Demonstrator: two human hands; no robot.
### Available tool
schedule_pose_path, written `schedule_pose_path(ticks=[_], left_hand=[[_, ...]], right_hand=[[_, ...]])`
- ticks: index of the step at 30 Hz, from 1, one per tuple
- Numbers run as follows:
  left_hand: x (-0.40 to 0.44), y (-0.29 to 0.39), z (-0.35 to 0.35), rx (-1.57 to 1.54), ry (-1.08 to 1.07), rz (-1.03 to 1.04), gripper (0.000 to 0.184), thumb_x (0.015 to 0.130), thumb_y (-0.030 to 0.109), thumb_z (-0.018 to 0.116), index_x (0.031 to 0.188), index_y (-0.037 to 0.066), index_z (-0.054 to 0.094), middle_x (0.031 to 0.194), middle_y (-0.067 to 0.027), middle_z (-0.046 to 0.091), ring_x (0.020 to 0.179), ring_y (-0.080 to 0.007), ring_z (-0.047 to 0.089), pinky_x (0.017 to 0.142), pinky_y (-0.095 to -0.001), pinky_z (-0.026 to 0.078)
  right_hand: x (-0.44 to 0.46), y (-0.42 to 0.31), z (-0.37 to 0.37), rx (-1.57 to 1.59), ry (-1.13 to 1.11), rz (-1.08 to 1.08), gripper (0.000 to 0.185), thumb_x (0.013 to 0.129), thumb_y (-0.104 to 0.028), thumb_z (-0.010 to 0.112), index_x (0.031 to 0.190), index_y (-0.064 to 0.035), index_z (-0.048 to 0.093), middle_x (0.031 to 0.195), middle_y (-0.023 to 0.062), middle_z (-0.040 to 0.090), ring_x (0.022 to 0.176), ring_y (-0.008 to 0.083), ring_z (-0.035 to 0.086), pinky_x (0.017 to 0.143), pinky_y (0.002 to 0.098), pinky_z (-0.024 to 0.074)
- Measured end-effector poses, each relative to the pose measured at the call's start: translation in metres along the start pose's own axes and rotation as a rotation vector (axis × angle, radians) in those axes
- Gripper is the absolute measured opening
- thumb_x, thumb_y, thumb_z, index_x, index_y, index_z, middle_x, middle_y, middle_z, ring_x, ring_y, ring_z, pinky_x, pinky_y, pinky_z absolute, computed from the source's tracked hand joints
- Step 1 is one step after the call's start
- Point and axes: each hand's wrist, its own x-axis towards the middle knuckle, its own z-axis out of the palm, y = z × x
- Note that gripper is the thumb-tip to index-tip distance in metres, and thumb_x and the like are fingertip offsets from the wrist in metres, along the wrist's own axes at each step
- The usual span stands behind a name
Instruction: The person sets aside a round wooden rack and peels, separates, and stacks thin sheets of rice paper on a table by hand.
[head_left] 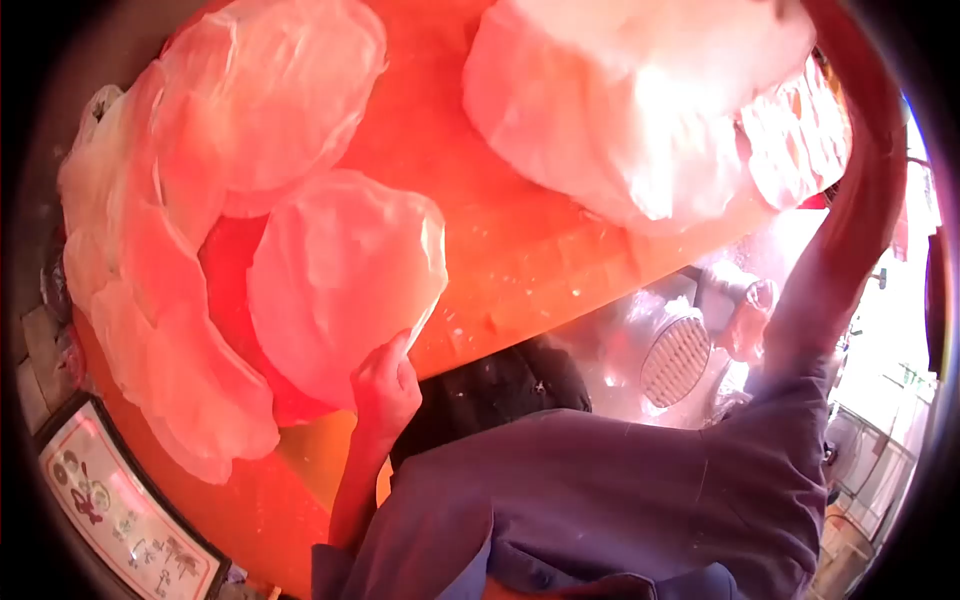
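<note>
At the near edge of an orange-red table point(520, 270), my left hand point(386, 390) pinches the lower rim of a thin, round, pale sheet point(345, 270), thumb on top. This sheet lies almost flat. Beyond it and to its left, more large thin sheets point(180, 300) overlap in a long row. My right arm point(850, 220) stretches up along the right side toward a pile of similar sheets point(600, 110), brightly lit. The fingers of my right hand are hidden at the top edge of the view.
A framed sign with drawings and writing point(130, 510) stands at the lower left. Below the table's edge are a black item point(495, 395), clear plastic wrapping and an oval ridged object point(675, 362). Shelving point(870, 460) shows at the far right.
</note>
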Motion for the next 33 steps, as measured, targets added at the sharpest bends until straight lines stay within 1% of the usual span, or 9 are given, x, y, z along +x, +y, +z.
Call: schedule_pose_path(ticks=[3, 5, 9, 10, 17, 20, 25, 27, 33], left_hand=[[0.023, 0.027, -0.017, -0.042, -0.034, 0.0, 0.034, 0.076, -0.008, 0.053, 0.109, -0.004, 0.062, 0.083, -0.0199, 0.066, 0.078, -0.0341, 0.066, 0.069, -0.0383, 0.053], [0.036, 0.042, -0.024, -0.194, -0.002, -0.059, 0.034, 0.077, -0.006, 0.054, 0.111, -0.005, 0.061, 0.086, -0.0213, 0.066, 0.078, -0.0313, 0.067, 0.071, -0.0362, 0.052], [0.084, 0.089, -0.047, -0.435, -0.122, -0.121, 0.033, 0.079, -0.005, 0.054, 0.112, -0.007, 0.059, 0.082, -0.0222, 0.065, 0.074, -0.0265, 0.069, 0.067, -0.0312, 0.051], [0.099, 0.101, -0.053, -0.44, -0.17, -0.118, 0.032, 0.081, 0.0, 0.058, 0.112, -0.006, 0.06, 0.088, -0.0093, 0.067, 0.076, -0.0114, 0.061, 0.069, -0.0298, 0.05], [0.224, 0.229, -0.073, -1.018, -0.105, 0.031, 0.028, 0.084, 0.002, 0.058, 0.111, -0.004, 0.061, 0.091, -0.0086, 0.069, 0.076, -0.0136, 0.064, 0.067, -0.0285, 0.052], [0.261, 0.24, -0.058, -1.347, 0.012, 0.016, 0.026, 0.085, 0.0, 0.057, 0.11, -0.003, 0.062, 0.091, -0.0092, 0.069, 0.074, -0.0155, 0.066, 0.064, -0.0283, 0.054], [0.276, 0.143, 0.041, -1.252, 0.088, -0.273, 0.021, 0.083, -0.002, 0.057, 0.103, 0.001, 0.062, 0.09, -0.0057, 0.068, 0.07, -0.0101, 0.064, 0.057, -0.0235, 0.051], [0.263, 0.081, 0.108, -1.252, -0.067, -0.431, 0.027, 0.083, 0.002, 0.061, 0.109, 0.007, 0.061, 0.098, -0.0023, 0.065, 0.079, -0.0096, 0.06, 0.059, -0.025, 0.046], [0.192, 0.022, 0.13, -1.015, -0.098, -0.7, 0.034, 0.086, 0.008, 0.061, 0.119, 0.0, 0.055, 0.101, -0.0091, 0.061, 0.086, -0.0157, 0.062, 0.073, -0.0308, 0.052]], right_hand=[[0.013, 0.029, 0.0, -0.245, 0.069, -0.402, 0.018, 0.088, -0.002, 0.052, 0.1, -0.0019, 0.066, 0.09, 0.0108, 0.068, 0.073, 0.0196, 0.065, 0.064, 0.0294, 0.0516], [0.003, 0.034, 0.019, -0.458, -0.073, -0.24, 0.013, 0.085, -0.004, 0.057, 0.089, -0.005, 0.069, 0.08, 0.0153, 0.067, 0.072, 0.0228, 0.064, 0.066, 0.0341, 0.0502], [-0.078, 0.136, 0.143, -0.326, -0.532, -0.174, 0.056, 0.079, -0.039, 0.069, 0.125, -0.0094, 0.056, 0.114, 0.013, 0.063, 0.105, 0.0283, 0.06, 0.093, 0.0403, 0.0452], [-0.097, 0.14, 0.159, -0.161, -0.774, -0.035, 0.065, 0.073, -0.043, 0.073, 0.126, -0.0107, 0.056, 0.118, 0.0127, 0.062, 0.112, 0.029, 0.055, 0.097, 0.0429, 0.0427], [-0.199, 0.14, 0.185, -0.02, -0.275, -0.024, 0.059, 0.074, -0.028, 0.07, 0.124, -0.0032, 0.052, 0.13, 0.0212, 0.046, 0.123, 0.0408, 0.042, 0.097, 0.0516, 0.0369], [-0.22, 0.123, 0.157, 0.53, -0.123, 0.257, 0.047, 0.077, -0.023, 0.066, 0.117, -0.002, 0.057, 0.126, 0.0216, 0.051, 0.118, 0.0409, 0.047, 0.097, 0.0509, 0.0376], [-0.251, 0.079, 0.107, 0.336, -0.427, -0.189, 0.014, 0.078, -0.013, 0.066, 0.091, -0.008, 0.069, 0.098, 0.0077, 0.066, 0.096, 0.0303, 0.061, 0.082, 0.0421, 0.0516], [-0.235, 0.062, 0.091, 0.461, -0.589, -0.036, 0.017, 0.075, -0.015, 0.069, 0.091, -0.0086, 0.068, 0.099, 0.0077, 0.065, 0.095, 0.0313, 0.061, 0.081, 0.0433, 0.0517], [-0.136, 0.116, 0.159, -0.15, -0.06, 0.124, 0.058, 0.08, -0.038, 0.068, 0.13, -0.0137, 0.053, 0.132, 0.0213, 0.05, 0.125, 0.0405, 0.044, 0.104, 0.0554, 0.0322]])
